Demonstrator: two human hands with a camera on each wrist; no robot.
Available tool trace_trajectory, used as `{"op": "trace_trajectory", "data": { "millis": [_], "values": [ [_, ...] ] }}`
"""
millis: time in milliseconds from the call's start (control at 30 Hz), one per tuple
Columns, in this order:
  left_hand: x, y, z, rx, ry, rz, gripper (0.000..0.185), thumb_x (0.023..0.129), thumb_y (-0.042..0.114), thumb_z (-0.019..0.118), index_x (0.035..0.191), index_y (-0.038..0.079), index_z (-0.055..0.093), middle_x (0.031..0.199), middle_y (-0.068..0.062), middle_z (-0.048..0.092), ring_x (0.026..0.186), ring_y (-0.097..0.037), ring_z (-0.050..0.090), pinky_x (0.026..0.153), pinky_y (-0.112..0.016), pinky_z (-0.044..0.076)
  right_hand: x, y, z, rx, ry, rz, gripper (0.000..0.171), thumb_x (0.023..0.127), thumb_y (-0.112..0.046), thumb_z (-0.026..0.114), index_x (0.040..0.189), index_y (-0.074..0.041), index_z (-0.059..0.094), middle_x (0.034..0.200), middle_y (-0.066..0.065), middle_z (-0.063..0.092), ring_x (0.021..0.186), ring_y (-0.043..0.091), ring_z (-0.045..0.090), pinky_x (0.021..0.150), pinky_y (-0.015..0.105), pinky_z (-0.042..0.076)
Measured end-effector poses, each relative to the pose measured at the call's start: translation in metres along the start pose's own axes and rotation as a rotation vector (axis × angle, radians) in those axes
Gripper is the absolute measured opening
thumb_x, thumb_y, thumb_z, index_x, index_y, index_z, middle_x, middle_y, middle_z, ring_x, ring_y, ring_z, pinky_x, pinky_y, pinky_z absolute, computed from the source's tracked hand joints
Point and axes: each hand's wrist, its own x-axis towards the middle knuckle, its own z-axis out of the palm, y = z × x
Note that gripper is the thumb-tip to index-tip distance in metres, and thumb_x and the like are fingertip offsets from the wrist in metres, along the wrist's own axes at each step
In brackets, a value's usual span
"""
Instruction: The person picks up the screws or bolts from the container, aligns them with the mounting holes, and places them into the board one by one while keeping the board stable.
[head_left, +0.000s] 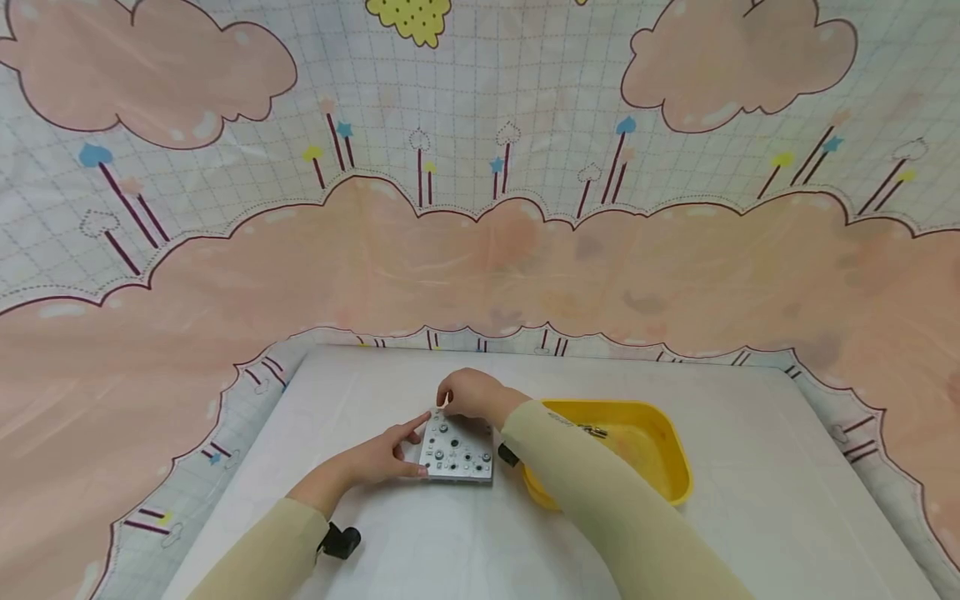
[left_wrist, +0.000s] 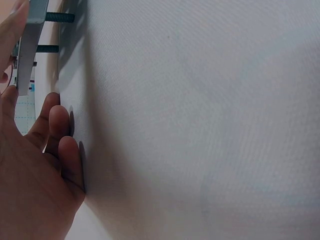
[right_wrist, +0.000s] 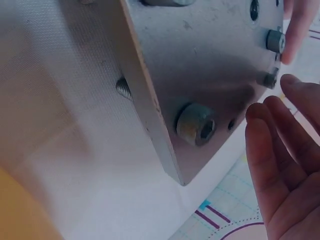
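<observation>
A silver metal plate (head_left: 457,454) set with several socket-head bolts stands on the white table, threaded bolt ends (left_wrist: 59,18) poking out underneath. My left hand (head_left: 382,457) holds its left side, thumb at the near corner and index finger at the far one; its other fingers rest low by the tabletop. My right hand (head_left: 474,394) reaches over the plate's far edge, thumb and fingertips curled around a small bolt (right_wrist: 270,80) near the far left corner. A larger bolt (right_wrist: 196,125) sits near another corner in the right wrist view.
Right of the plate, partly behind my right forearm, is a yellow tray (head_left: 667,454) with a few small metal parts (head_left: 595,431) in it. A cloud-patterned cloth (head_left: 480,267) hangs behind the table. Dark wrist-camera mounts (head_left: 341,542) are strapped at my wrists.
</observation>
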Motion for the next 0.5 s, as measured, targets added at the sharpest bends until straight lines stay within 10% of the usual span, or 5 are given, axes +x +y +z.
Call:
{"op": "trace_trajectory", "data": {
  "millis": [500],
  "values": [
    [0.001, -0.001, 0.001, 0.007, -0.004, -0.005, 0.098, 0.078, 0.04, 0.084, 0.158, 0.031, 0.027, 0.125, -0.002, 0.048, 0.088, -0.017, 0.045, 0.073, -0.035, 0.038, -0.026, 0.011, -0.028, 0.127, 0.019, -0.073, 0.023, 0.094, -0.023, 0.07, 0.115, -0.016, 0.074, 0.092, -0.009, 0.064, 0.082, 0.009, 0.058, 0.074, 0.025, 0.047]
  ]
}}
